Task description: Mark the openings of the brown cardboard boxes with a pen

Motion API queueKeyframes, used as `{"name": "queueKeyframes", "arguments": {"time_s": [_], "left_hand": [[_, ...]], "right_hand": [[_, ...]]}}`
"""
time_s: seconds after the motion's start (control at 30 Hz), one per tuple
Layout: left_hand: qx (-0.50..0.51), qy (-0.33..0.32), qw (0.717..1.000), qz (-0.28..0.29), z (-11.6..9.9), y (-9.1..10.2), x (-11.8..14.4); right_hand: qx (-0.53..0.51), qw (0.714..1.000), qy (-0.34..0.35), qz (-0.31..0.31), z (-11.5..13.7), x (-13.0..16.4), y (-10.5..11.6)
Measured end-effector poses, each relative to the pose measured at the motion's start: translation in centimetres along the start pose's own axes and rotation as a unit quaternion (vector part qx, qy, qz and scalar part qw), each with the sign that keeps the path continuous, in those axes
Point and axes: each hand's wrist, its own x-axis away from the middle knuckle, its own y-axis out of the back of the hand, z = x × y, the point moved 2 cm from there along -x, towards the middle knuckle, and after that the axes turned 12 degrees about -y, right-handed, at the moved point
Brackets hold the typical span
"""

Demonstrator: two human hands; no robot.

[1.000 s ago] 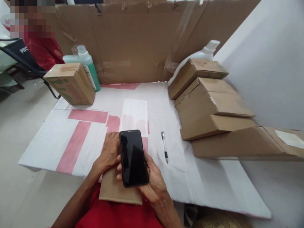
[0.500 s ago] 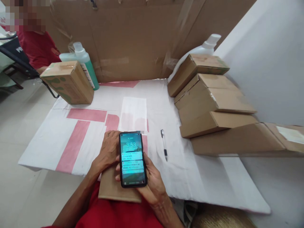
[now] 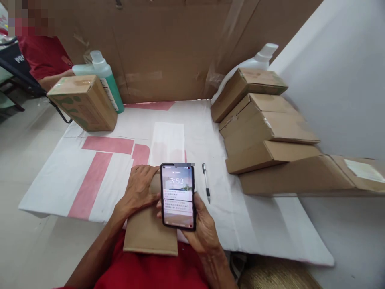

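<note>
So the smartphone (image 3: 178, 196) is being held in the right hand (image 3: 206, 224), fingers wrapped around its sides, lit screen facing up, presumably because it's being made readable from above. The left hand (image 3: 141, 184) is being rested palm down on a flat cardboard carton (image 3: 150, 235), thumb spread and nothing visibly gripped; guessing the carton is being steadied there. In view, the smartphone is being held over that carton's right edge. A ballpoint pen (image 3: 206, 182) is lying just right of it, handy. Cartons in a row (image 3: 255, 120) are being lined up along the right, apparently out of the hands' way. As for counts: one smartphone, one pen, one white sheet (image 3: 167, 138), and six cartons are being shown (four in the row, one under the hand, one standing by the green bottle (image 3: 112, 90)). At least two bottles are showing, counting the white bottle (image 3: 261, 60); whether the pale bit behind the green one is another can't be told.
</note>
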Motion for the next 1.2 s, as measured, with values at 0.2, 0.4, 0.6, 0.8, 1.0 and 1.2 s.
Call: {"name": "queueKeyframes", "arguments": {"time_s": [0.2, 0.4, 0.6, 0.8, 1.0, 1.2], "left_hand": [[0.011, -0.002, 1.0, -0.017, 0.0, 0.1, 0.2], [0.03, -0.006, 0.999, -0.029, 0.0, 0.1, 0.3], [0.094, 0.025, 0.985, -0.141, 1.1, 1.5, 1.4], [0.174, 0.116, 0.944, -0.256, 4.5, -0.2, 5.4], [0.3, 0.209, 0.905, -0.218, 2.3, -5.1, 11.5], [0.437, 0.295, 0.837, -0.148, -1.3, -2.6, 14.1]], "right_hand": [[0.136, 0.955, 0.183, -0.191, 4.4, -3.2, 5.7], [0.453, 0.763, 0.253, -0.386, 5.2, -7.4, 11.0], [0.505, 0.701, 0.274, -0.422, 3.5, -7.6, 11.3], [0.612, 0.596, 0.277, -0.44, 2.9, -7.3, 10.6], [0.642, 0.689, 0.236, -0.24, -0.7, -1.4, 9.6], [0.554, 0.832, 0.016, -0.031, -3.4, 3.6, 9.2]]}}
